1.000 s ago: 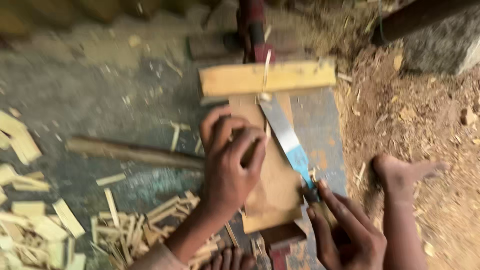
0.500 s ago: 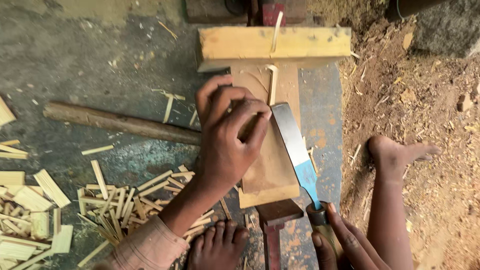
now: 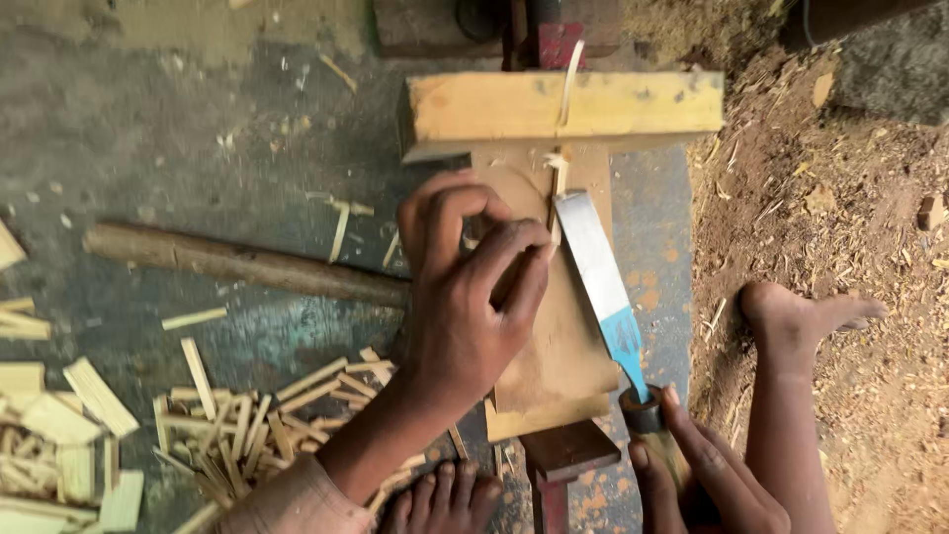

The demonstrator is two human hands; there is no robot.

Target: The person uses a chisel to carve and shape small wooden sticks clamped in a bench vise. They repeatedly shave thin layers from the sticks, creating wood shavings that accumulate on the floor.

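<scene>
As we look down from the head camera, our left hand (image 3: 465, 297) pinches a thin wooden strip (image 3: 556, 193) at frame centre on the board (image 3: 563, 346). Our right hand (image 3: 702, 475), lower right, grips the knife (image 3: 603, 287) handle. We judge the strip light, brittle; best held near its lower end.

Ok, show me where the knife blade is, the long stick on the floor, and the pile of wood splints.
knife blade (image 3: 591, 259), head view, middle of the bare metal.
long stick (image 3: 237, 261), head view, mid-length of its shaft.
wood splints (image 3: 247, 415), head view, centre of the pile.
</scene>
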